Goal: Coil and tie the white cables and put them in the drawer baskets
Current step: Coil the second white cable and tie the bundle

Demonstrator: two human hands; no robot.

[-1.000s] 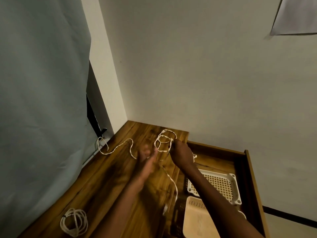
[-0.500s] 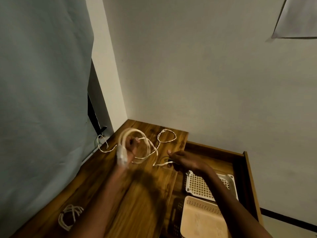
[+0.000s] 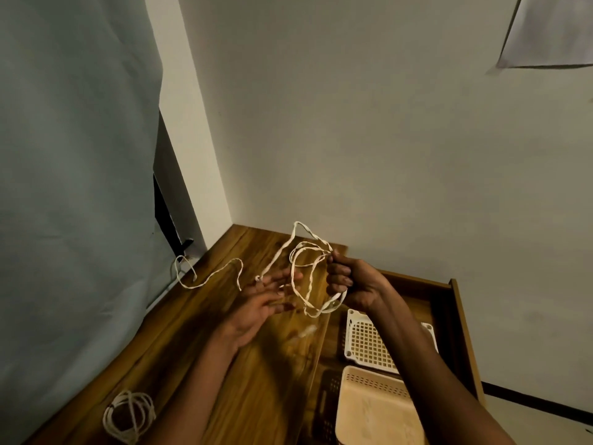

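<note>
My right hand (image 3: 351,282) grips a bundle of loops of a white cable (image 3: 308,271) above the wooden desk (image 3: 256,380). My left hand (image 3: 266,300) is held flat with straight fingers just left of the loops, and the cable strand runs past its fingertips. The cable's loose tail (image 3: 208,274) trails left across the desk. A second white cable, coiled and tied (image 3: 128,415), lies at the desk's near left. In the open drawer (image 3: 455,316) sit a white mesh basket (image 3: 369,345) and a beige basket (image 3: 375,409).
A grey curtain (image 3: 73,187) hangs on the left, and a pale wall stands behind the desk. A dark basket (image 3: 327,399) is partly seen left of the beige one in the drawer. A sheet of paper (image 3: 552,30) hangs at the upper right.
The loops have passed from my left hand to my right hand, which has risen and closed round them. My left hand has opened flat beside them.
</note>
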